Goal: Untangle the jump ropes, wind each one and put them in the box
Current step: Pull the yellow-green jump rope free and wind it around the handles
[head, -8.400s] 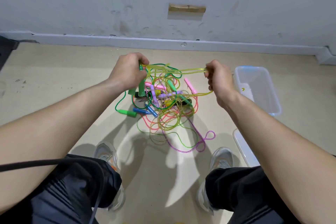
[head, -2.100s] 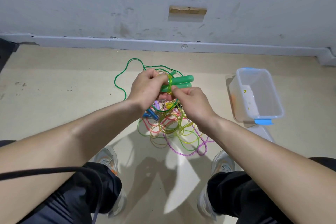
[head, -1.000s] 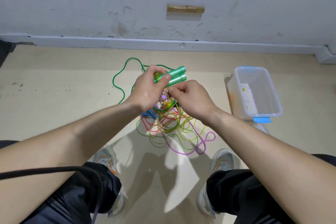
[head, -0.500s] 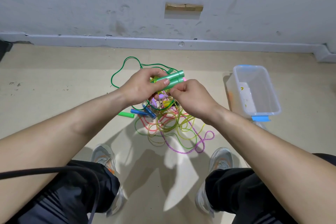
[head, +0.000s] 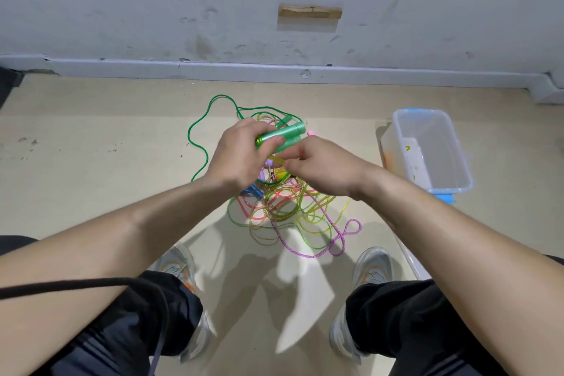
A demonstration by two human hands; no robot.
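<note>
Jump ropes [head: 283, 207] lie in a bright tangle on the floor [head: 91, 177] just below both hands. The left hand [head: 241, 156] grips two green handles [head: 283, 134] side by side, thumb across them, their ends pointing away to its right. The right hand [head: 323, 168], touching the left, has its fingers curled and seems to pinch a yellowish cord [head: 276, 160] under the handles. The clear box [head: 439, 143] stands open well to the right of the right hand.
</note>
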